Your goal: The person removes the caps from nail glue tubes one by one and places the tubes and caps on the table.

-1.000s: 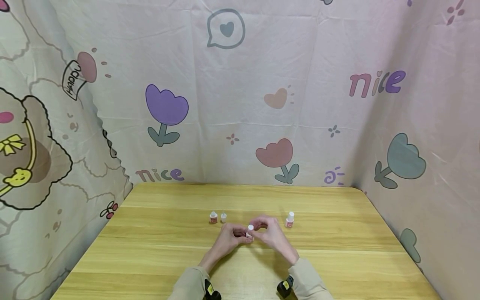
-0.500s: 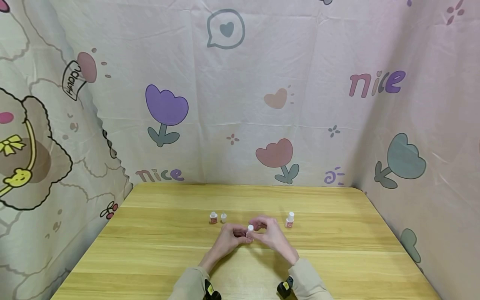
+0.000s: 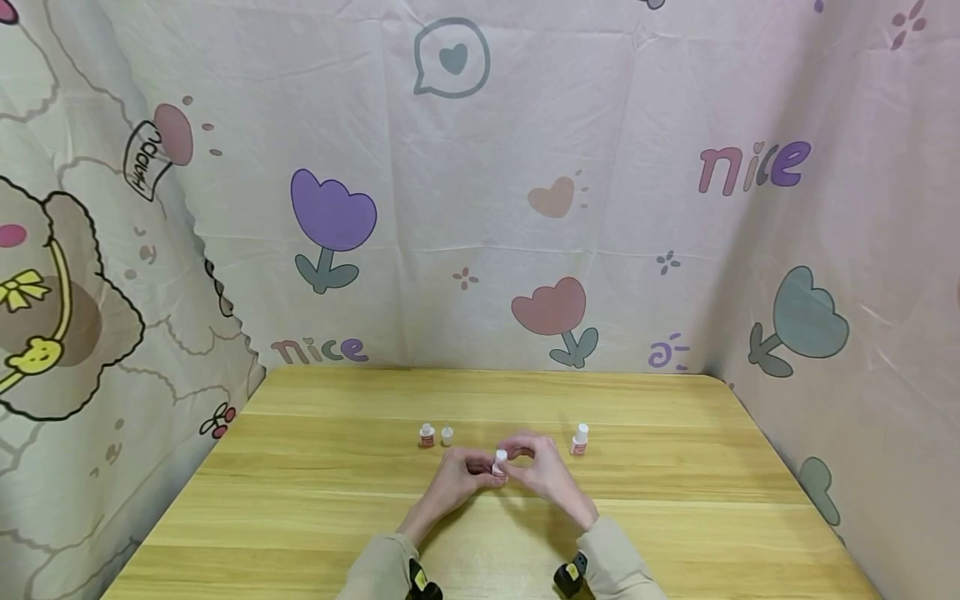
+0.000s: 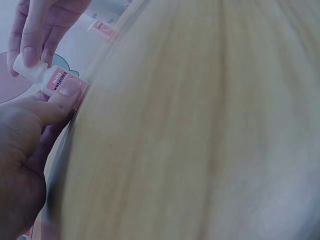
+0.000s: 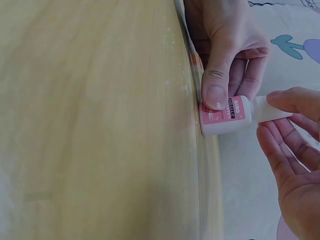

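A small white bottle with a pink label (image 5: 236,119) stands on the table between the two hands. My left hand (image 3: 459,479) grips its body, the thumb lying across the label in both wrist views. From the other side, my right hand (image 3: 543,468) pinches the white cap (image 4: 36,74) between thumb and fingers. The cap sits on the bottle's neck. In the head view, part of the bottle is hidden by fingers.
Behind my left hand stands a similar bottle (image 3: 427,436) with only a short neck on top. Beside it is a white cap with a thin upright stem (image 3: 447,436). Another capped bottle (image 3: 580,440) is to the right on the wooden table (image 3: 315,500). Printed cloth (image 3: 480,208) hangs behind.
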A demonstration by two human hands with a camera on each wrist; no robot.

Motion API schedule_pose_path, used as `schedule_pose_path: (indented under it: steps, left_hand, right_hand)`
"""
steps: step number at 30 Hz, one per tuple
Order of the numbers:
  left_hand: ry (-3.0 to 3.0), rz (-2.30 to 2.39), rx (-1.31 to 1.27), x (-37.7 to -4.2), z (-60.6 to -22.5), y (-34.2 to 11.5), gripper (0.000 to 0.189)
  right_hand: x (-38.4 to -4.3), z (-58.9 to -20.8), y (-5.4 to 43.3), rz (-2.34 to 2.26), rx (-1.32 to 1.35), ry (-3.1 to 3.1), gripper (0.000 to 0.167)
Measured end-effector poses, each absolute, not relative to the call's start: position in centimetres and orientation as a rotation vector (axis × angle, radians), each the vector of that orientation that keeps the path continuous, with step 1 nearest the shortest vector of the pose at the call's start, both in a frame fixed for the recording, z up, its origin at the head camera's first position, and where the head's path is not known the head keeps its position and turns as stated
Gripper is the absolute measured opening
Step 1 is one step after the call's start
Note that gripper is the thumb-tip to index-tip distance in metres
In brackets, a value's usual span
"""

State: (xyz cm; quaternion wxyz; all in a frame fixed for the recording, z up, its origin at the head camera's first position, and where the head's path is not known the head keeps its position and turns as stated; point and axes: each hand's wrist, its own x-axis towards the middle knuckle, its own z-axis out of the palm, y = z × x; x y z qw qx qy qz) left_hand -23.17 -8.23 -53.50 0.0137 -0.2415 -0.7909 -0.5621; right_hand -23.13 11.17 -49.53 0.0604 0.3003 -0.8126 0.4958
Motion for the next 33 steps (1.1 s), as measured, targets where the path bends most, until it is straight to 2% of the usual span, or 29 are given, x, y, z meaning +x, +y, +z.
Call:
schedule_pose_path:
  steps: [8,19,25,33]
  left_hand:
    - [-2.463,-1.763,-0.759,-23.22,-53.56,-8.27,0.015]
    - [-2.422,-1.751,-0.779,-23.15,-53.71,-8.32,0.014]
    - [-2.400,-1.766,-0.784,-23.03,-53.65,-8.29,0.016]
    - [-2.422,-1.775,-0.760,-23.18,-53.66,-8.24,0.016]
  right_hand:
    - [-23.12,-49.61,11.31,1.549,0.941,-2.447,0.023]
    - [-22.97,-49.54,10.92,1.410,0.830,-2.509,0.036]
    - [-22.96,-49.52,10.71,1.355,0.743,-2.521,0.026]
    - [-23.00,-49.56,10.66,1.332,0.769,-2.498,0.016]
